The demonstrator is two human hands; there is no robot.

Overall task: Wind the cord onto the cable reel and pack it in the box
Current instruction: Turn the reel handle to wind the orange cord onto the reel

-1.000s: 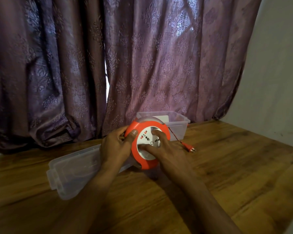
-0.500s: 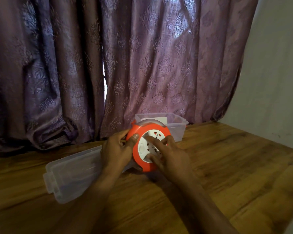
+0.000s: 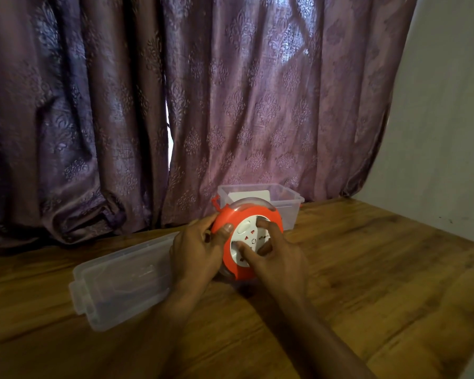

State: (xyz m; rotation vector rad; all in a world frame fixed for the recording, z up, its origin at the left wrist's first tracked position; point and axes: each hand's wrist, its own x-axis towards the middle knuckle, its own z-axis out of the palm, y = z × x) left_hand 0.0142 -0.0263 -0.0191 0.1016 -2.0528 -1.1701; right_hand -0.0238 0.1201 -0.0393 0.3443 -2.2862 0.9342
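cable reel (image 3: 251, 236) on edge, left hand (image 3: 196, 250) fingers (image 3: 226, 230) clamped on rim, right hand (image 3: 279, 258) fingers (image 3: 268, 227) gripping white hub

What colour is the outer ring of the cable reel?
The ring is orange-red, around a white socket face; the head view shows it best.

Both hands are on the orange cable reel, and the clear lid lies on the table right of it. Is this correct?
No: the head view shows the clear lid on the table left of the orange cable reel. The left hand and right hand are on it.
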